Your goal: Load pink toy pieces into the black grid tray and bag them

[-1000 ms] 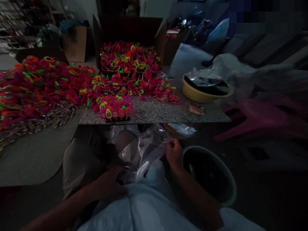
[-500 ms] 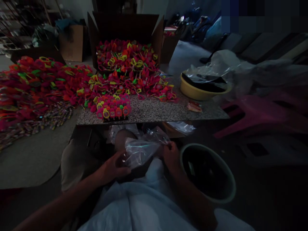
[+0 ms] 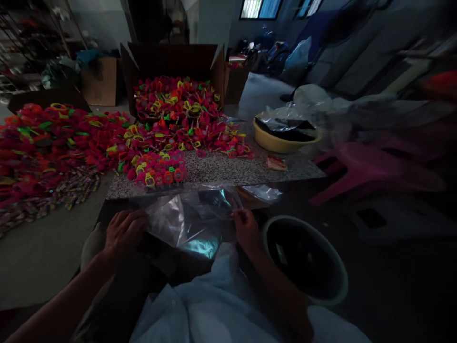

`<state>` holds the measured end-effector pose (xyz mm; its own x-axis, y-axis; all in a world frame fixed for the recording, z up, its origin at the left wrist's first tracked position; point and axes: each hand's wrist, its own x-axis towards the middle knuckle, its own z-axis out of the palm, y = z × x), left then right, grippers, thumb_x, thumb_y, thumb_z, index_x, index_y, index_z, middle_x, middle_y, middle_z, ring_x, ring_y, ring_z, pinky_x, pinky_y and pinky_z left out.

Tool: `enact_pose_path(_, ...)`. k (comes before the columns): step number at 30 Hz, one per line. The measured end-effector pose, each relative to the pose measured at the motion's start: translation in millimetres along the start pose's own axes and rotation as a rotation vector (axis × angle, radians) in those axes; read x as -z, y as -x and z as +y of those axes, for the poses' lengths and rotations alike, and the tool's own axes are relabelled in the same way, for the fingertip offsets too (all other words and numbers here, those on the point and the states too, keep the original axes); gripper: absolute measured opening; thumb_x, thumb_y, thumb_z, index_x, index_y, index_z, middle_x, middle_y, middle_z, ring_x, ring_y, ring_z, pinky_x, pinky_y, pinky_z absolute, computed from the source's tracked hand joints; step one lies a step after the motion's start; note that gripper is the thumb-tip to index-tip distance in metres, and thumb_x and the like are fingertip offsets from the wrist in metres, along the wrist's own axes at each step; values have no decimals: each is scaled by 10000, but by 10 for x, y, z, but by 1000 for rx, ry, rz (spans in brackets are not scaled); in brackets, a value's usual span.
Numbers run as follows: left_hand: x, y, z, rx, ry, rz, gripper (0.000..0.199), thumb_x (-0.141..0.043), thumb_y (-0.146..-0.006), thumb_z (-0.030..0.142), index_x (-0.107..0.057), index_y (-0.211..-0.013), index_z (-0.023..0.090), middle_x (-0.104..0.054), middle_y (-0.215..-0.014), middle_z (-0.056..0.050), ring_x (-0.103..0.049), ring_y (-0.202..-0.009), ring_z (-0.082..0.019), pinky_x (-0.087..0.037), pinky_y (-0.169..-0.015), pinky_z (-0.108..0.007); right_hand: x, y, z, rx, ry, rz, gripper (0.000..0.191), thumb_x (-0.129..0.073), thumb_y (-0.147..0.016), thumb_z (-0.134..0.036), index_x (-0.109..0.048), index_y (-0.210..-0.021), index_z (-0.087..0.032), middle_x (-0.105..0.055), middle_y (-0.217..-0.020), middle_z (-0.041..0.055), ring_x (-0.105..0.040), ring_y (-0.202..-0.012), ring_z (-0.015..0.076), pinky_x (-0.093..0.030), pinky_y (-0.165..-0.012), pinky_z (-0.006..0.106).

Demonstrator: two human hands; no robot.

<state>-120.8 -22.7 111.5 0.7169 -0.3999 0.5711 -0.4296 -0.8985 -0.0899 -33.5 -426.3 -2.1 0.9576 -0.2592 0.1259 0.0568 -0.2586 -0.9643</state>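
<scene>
A clear plastic bag [image 3: 171, 219] is stretched out flat above my lap, just below the table's front edge. My left hand [image 3: 124, 231] grips its left end, fingers bent over it. At the other end my right hand [image 3: 246, 228] pinches the bag between thumb and fingers. Beyond the bag, a block of toy watches [image 3: 160, 169] in pink, yellow and orange stands in tight rows on the speckled tabletop [image 3: 214, 169].
Loose bright watches [image 3: 53, 138] are heaped at the left, and more fill an open carton [image 3: 171, 57] behind. A yellow basin [image 3: 282, 143] with plastic bags stands at the right. A round tub [image 3: 342, 281] is beside my right arm; a pink stool [image 3: 342, 166] lies farther right.
My left hand has moved left and a little up, and the crumpled bag is now spread wide between both hands. My right hand keeps its pinch. The view has tilted up slightly.
</scene>
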Motion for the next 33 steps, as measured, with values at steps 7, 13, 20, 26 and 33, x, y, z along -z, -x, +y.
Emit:
enact_pose_path(7, -406, 345, -76, 40, 171, -401, 384, -527, -913, 76, -723, -1209, 221, -695, -1416, -102, -568, -1379, -294, -508, -1092, -465, 3, 71, 94, 116, 143, -34, 329, -610, -911, -565, -668, -939, -243, -757, -899, 71, -697, -806, 246, -571, -774, 372)
enact_pose_path(13, -323, 416, 140, 86, 447, -473, 420, -571, -833, 43, -676, -1202, 215, -715, -1323, -110, -586, -1373, -265, -501, -1154, -476, 60, -30, 136, 20, 186, 21, 384, -610, -869, -602, -664, -951, -231, -750, -891, 78, -675, -803, 254, -558, -791, 390)
enact_pose_path(20, -293, 450, 194, 100, 415, -376, 451, -612, -972, 214, -586, -1423, 217, -768, -1089, -90, -720, -1028, -239, -584, -947, -399, 96, -98, 183, -57, 159, -12, 494, -638, -818, -690, -697, -941, -216, -764, -943, 113, -683, -893, 286, -548, -849, 421)
enact_pose_path(26, -116, 418, 56, -60, 358, -381, 315, -540, -1027, 226, -725, -1262, 326, -790, -1134, -40, -716, -1068, -227, -557, -945, -359, 165, -144, 238, -113, 148, 5, 614, -598, -825, -784, -735, -924, -193, -776, -922, 118, -685, -893, 295, -530, -869, 419)
enact_pose_path(33, -131, 494, 133, 239, 175, -177, 485, -573, -1039, 343, -554, -1508, 220, -826, -1019, -67, -784, -865, -240, -625, -874, -367, 174, -127, 222, -243, 39, 12, 692, -589, -801, -836, -763, -926, -178, -768, -845, 94, -660, -795, 272, -516, -724, 364)
